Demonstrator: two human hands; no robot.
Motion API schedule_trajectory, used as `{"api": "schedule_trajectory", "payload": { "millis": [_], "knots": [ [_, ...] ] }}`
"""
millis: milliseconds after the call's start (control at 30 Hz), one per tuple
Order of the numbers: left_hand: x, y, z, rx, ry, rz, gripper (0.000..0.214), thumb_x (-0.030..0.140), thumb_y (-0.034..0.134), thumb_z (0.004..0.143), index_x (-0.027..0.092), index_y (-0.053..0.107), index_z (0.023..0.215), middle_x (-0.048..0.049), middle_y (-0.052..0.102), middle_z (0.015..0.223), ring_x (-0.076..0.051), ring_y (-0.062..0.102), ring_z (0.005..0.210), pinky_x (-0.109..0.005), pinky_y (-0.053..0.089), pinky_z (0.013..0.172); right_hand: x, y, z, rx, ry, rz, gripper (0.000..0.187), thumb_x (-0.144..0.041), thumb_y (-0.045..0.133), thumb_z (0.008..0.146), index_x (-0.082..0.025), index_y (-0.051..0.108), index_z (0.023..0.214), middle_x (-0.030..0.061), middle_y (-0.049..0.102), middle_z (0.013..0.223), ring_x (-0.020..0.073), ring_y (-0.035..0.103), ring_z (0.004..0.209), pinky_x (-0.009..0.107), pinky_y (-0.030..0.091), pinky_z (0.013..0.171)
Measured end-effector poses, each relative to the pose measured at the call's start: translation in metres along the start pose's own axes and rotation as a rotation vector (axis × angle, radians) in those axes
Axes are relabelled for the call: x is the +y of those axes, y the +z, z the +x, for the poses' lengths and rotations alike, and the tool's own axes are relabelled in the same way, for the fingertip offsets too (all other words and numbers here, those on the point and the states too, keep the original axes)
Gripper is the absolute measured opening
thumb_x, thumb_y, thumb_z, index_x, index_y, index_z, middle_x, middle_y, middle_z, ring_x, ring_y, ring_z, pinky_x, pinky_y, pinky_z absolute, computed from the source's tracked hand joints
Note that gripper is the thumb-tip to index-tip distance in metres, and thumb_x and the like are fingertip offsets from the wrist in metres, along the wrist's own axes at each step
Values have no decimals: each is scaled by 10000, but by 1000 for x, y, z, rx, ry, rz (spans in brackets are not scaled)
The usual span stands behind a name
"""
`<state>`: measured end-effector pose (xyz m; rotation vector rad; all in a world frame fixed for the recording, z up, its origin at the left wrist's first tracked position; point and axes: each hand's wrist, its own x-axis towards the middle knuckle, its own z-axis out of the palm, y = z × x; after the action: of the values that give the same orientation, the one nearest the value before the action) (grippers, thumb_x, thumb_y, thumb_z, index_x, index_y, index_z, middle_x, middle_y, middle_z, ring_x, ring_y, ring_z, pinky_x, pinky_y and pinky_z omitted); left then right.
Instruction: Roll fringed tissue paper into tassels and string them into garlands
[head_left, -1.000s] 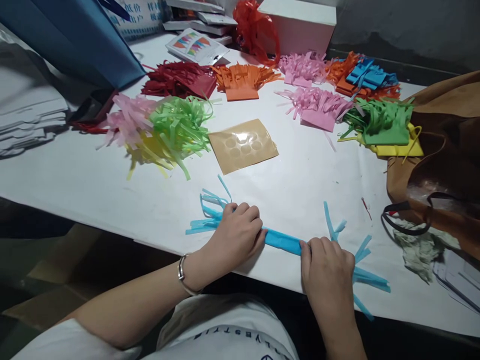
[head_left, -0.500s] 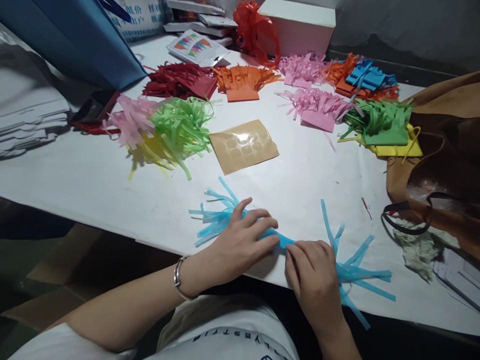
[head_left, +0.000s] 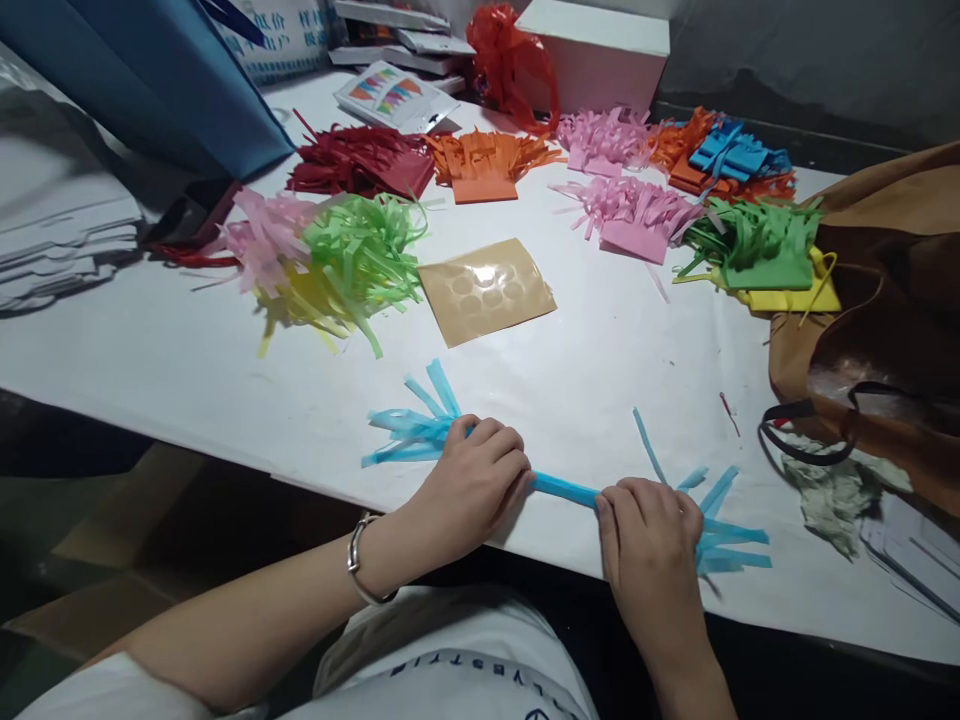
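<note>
A light-blue tissue-paper tassel (head_left: 564, 488) lies along the near edge of the white table, its middle rolled into a narrow band and loose strips fanning out at both ends. My left hand (head_left: 484, 480) is closed round the band near the left fringe. Close to the right fringe, my right hand (head_left: 649, 525) grips the other end of the band. Between the two hands the rolled part shows as a straight, taut-looking strip. Beyond them, a tan sheet of clear round stickers (head_left: 487, 292) rests on the table.
Pink, green and yellow fringed paper (head_left: 360, 250) lies at the left. Dark red (head_left: 360, 160), orange (head_left: 487, 165), pink (head_left: 637, 220) and green (head_left: 772, 245) bundles sit farther back. A brown bag (head_left: 885, 300) stands at right, a blue bag (head_left: 165, 80) at left, a white box (head_left: 600, 55) behind.
My left hand has gone from spread fingers to closed round the tassel and shifted slightly left. My right hand moved a little right. The band between them is longer and tighter, the fringes narrower.
</note>
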<state>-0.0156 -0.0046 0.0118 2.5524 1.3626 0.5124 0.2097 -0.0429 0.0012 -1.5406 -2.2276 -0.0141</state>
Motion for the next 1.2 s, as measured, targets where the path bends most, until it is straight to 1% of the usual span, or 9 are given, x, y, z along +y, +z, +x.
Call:
{"api": "schedule_trajectory", "payload": {
  "millis": [100,167,267,400,567,700,833,1000,1200],
  "knots": [
    [3,3,7,-27,-42,116,185,224,548,947,167,602,778,-60,652,869,-237,530,852,-442,337,845,-5,0,3,-3,85,-98,156,-227,524,987,-205,566,838,53,630,852,243,571,855,485,335,916],
    [3,5,10,-37,-43,157,163,218,580,915,169,595,760,-60,647,865,-242,529,851,-438,345,830,-11,0,5,53,120,-112,115,-224,541,978,-197,589,878,72,647,898,256,586,890,503,337,939],
    [3,5,11,-37,-41,156,158,220,590,907,172,590,756,-59,642,855,-242,528,843,-435,353,817,-19,3,8,140,19,-16,64,-174,579,960,-195,626,998,73,667,953,236,607,941,501,323,1003],
    [1,2,9,11,-19,78,92,186,563,925,182,621,853,-66,648,924,-236,530,868,-445,358,841,-24,11,11,35,-130,141,135,-95,555,954,-196,633,996,22,675,876,182,606,876,422,333,967],
    [-3,-1,4,42,177,-3,139,139,540,957,216,642,903,-40,665,1001,-228,529,995,-511,288,1052,-23,14,16,31,-76,215,110,-139,538,975,-189,605,903,12,639,817,164,564,788,380,341,897],
    [-6,6,4,29,228,22,134,122,518,974,188,628,933,-37,672,978,-217,537,989,-481,283,1067,-25,16,17,-28,-120,183,105,-136,521,981,-194,604,953,21,651,874,177,566,828,391,328,918],
    [-4,11,5,-23,164,54,133,165,502,1004,171,611,927,-49,659,983,-215,538,944,-417,334,930,-19,14,13,-45,-136,56,128,-97,513,961,-192,596,944,25,650,868,187,579,844,402,328,947],
    [8,4,9,-86,25,44,212,166,439,1008,172,606,878,-56,643,936,-220,524,855,-398,322,789,0,1,3,-15,-70,-16,115,-128,494,978,-192,585,948,35,643,876,208,584,863,431,336,944],
    [18,-4,22,-167,-23,176,184,156,476,943,171,585,795,-74,611,857,-250,511,822,-451,337,789,-1,0,5,-46,44,-54,132,-158,510,951,-211,555,839,24,611,816,214,562,828,448,324,923]
  ]
}}
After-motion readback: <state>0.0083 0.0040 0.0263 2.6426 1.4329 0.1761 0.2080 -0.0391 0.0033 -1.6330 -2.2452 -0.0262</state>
